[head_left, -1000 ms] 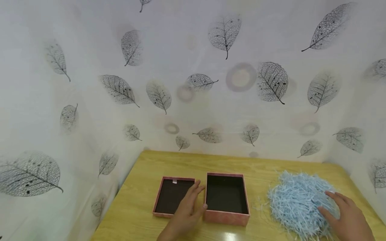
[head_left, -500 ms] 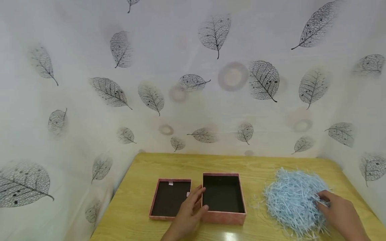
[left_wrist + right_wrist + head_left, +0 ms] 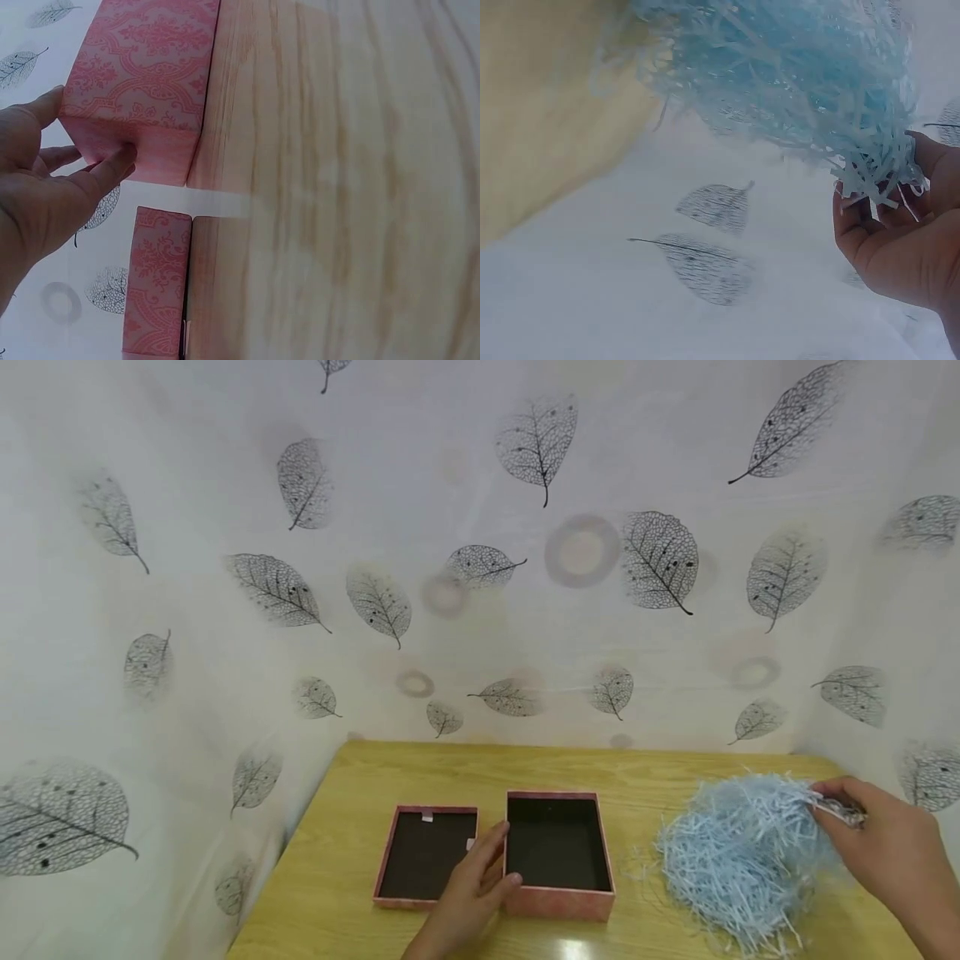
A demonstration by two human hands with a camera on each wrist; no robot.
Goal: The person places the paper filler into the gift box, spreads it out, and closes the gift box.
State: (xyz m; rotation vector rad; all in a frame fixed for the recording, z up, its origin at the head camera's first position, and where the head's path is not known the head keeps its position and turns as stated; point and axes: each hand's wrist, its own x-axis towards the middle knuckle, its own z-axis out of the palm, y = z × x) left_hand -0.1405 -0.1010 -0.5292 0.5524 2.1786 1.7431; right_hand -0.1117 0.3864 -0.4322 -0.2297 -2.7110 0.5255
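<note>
My right hand (image 3: 885, 843) pinches a clump of light blue shredded paper (image 3: 735, 860) at the right, lifting part of it up from the pile. In the right wrist view the paper strands (image 3: 802, 82) hang between the thumb and curled fingers. My left hand (image 3: 468, 893) rests against the left wall of a pink patterned box (image 3: 562, 904), its fingers fairly straight and its thumb near the front corner. The box stands upright with its dark inside showing. In the left wrist view the fingertips touch the side of the pink box (image 3: 142, 67).
Left of the box lies its shallow pink lid (image 3: 423, 856), dark inside facing up, with small white tabs on it. Both stand on a yellow wood-grain table (image 3: 337, 827). Loose paper strands lie between box and pile. A white leaf-print cloth (image 3: 480, 635) surrounds the table.
My right hand has reached into the paper pile, gripped a clump and raised it up and to the right. My left hand has settled against the box's side.
</note>
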